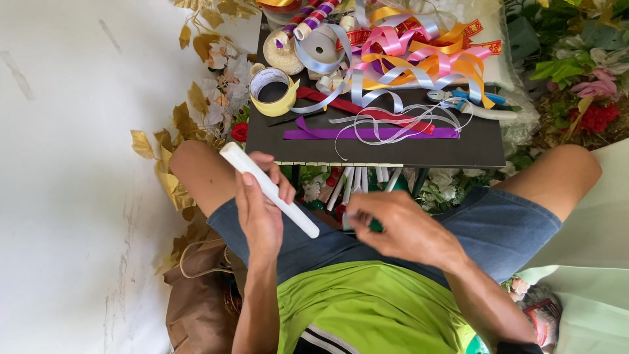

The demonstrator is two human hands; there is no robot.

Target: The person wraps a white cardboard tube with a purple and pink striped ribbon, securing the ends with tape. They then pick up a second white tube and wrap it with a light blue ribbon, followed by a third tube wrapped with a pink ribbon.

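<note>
L hand (261, 208) grasps a white paper roll (268, 189) over the lap. R hand (400, 229) pinches a strip (346, 187) hanging off the black board (472, 149)'s near edge.

Left hand (261, 203): raised over left thigh, forearm rising from below, fingers curled in a closed grip, thumb along the top. Right hand (400, 226): palm down over the lap, fingers pinched together pointing left, forearm angled from lower right.
</note>
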